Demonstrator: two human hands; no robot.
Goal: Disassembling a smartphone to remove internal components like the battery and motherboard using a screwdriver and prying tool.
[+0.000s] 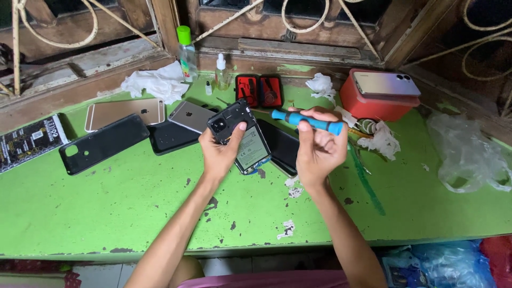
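My left hand [220, 153] grips an opened phone [242, 136] with its back cover off, its camera block and battery showing, tilted above the green table [106, 202]. My right hand [318, 144] holds a blue-handled screwdriver [309, 121] lying roughly level, its shaft pointing left toward the phone's top edge. A black phone or screen panel [282, 146] lies on the table under and between my hands.
Left of my hands lie a black back cover [101, 144], a gold phone [125, 112], a grey phone [191, 116] and a black cover [170, 137]. Behind are bottles [186, 53], white cloth [154, 82], a red-lined tool case [260, 90], a red box with a phone on top [378, 93] and a plastic bag [469, 154].
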